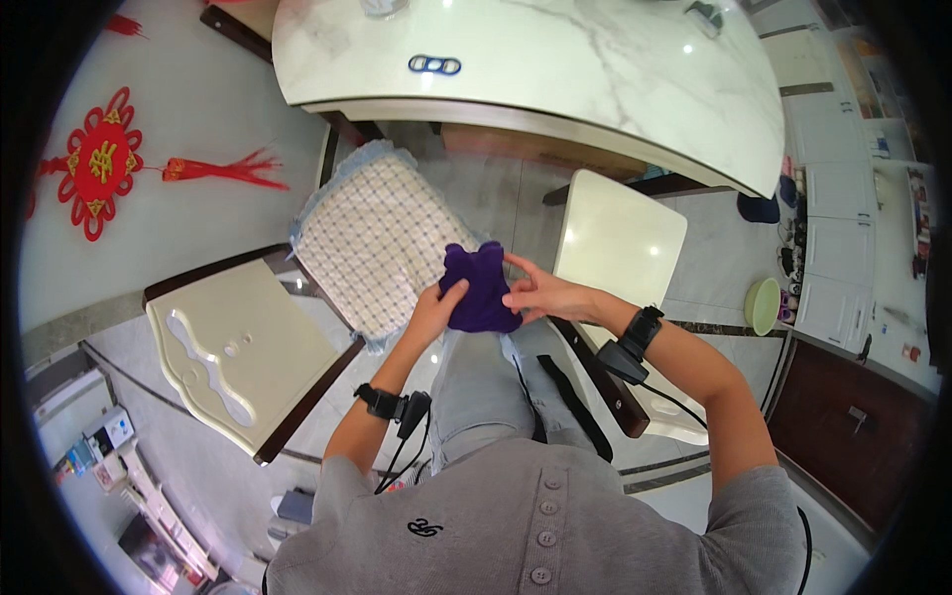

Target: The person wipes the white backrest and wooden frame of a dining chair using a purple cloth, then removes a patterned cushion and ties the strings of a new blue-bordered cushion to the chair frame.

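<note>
A folded purple cloth (482, 291) is held up in front of my legs, over the near right side of a chair seat with a checked, ruffled cushion (379, 238). My left hand (436, 309) grips the cloth's left side, its thumb lying on top. At the right edge, my right hand (547, 291) touches the cloth with thumb and fingers; whether it pinches the fabric I cannot tell. Both wrists wear black straps with small cabled devices.
Ahead stands a marble-patterned table (550, 52) bearing a blue-rimmed object (434, 65). A white chair (621, 230) is at the right, the cushioned chair's backrest (238, 357) at the left. A cardboard box (543, 149) lies under the table; a green basin (762, 306) stands farther right.
</note>
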The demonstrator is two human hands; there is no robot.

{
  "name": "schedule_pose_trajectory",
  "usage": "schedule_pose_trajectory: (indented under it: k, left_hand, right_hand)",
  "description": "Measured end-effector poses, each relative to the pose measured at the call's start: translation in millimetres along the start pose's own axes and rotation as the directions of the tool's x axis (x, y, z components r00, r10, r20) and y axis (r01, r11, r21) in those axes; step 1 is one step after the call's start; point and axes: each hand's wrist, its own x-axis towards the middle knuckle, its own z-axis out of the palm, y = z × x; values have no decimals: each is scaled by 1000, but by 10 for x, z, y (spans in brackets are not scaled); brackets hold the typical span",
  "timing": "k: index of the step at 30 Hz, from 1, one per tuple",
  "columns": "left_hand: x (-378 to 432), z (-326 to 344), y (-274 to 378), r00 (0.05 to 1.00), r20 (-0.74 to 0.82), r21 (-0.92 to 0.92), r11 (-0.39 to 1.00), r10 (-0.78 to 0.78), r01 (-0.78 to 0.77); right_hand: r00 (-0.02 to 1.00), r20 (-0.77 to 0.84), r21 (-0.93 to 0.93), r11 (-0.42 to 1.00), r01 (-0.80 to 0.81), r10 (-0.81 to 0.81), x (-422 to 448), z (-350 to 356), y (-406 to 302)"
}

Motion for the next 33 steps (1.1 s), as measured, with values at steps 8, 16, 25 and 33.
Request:
schedule_pose_trajectory:
  k: [8,16,25,33]
  left_hand:
    - [-624,424,666,934,224,161,935,279,-317]
    - [-1930,1193,1605,818,430,191,847,383,-496]
    - [-2421,2306,1518,860,495,-130,968,-122,213]
    - [-1432,3008,626,863,455,804,316,218,-504]
  right_hand:
    - [983,1,-373,912,172,-186,-1121,384,-186]
    - [791,128,-191,768,612,-598,-2561,737,420]
    - [397,-367,122,380,917,-841,-3723,853,2501]
    - [316,-555,126,298,946,-769,-3827,1051,3012]
